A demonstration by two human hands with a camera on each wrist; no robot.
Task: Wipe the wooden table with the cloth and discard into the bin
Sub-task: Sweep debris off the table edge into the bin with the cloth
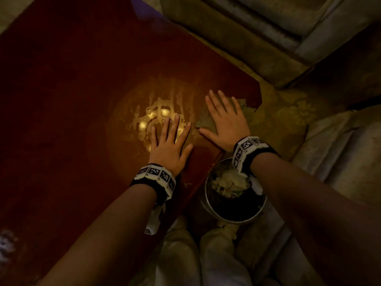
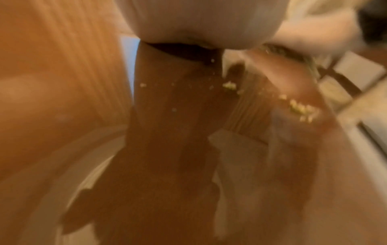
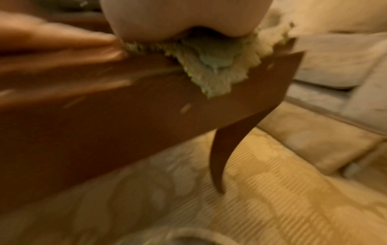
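Pressing cloth (image 1: 245, 112) flat at table (image 1: 61, 100) corner, right hand (image 1: 225, 120) spread; left hand (image 1: 169, 145) flat, empty.

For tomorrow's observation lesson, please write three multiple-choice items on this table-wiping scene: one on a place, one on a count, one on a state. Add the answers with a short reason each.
1. Where does the bin stand?
A. On the table
B. On the floor beside the near table edge, under the right wrist
C. On the sofa

2. How many hands lie flat on the wooden table?
A. None
B. One
C. Two

3. What is the state of the cloth?
A. Pressed under the right hand at the table's corner
B. Inside the bin
C. Hanging from the left hand

Answers:
1 B, the head view shows it below the table edge, with scraps inside.
2 C, both palms are spread on the top.
3 A, the right wrist view shows it squashed beneath the palm, overhanging the edge.
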